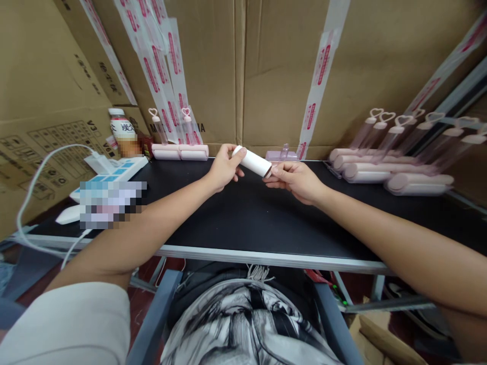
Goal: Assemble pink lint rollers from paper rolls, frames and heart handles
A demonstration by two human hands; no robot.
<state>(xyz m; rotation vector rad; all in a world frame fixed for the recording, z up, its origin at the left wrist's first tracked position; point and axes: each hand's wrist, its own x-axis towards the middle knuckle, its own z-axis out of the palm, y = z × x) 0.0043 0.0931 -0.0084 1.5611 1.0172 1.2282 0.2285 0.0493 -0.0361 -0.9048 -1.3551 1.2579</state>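
A white paper roll (255, 162), apparently a lint roller's, is held slantwise above the black table, its brown end pointing down to the right. My left hand (225, 167) is closed round the upper left end, thumb on top. At the lower right end, the fingers of my right hand (292, 178) are pinched at the brown rim; what lies under those fingertips is hidden. Just behind my right hand, a translucent pink plastic part (281, 154) with a short upright stem rests on the table, partly covered by the hand.
Several pink lint rollers (403, 167) with heart-looped handles stand at the right, and two more lint rollers (180, 151) at the back left. A drink bottle (124, 131), a power strip (114, 177) and a white cable (28, 195) are at left. Cardboard (274, 66) walls the back.
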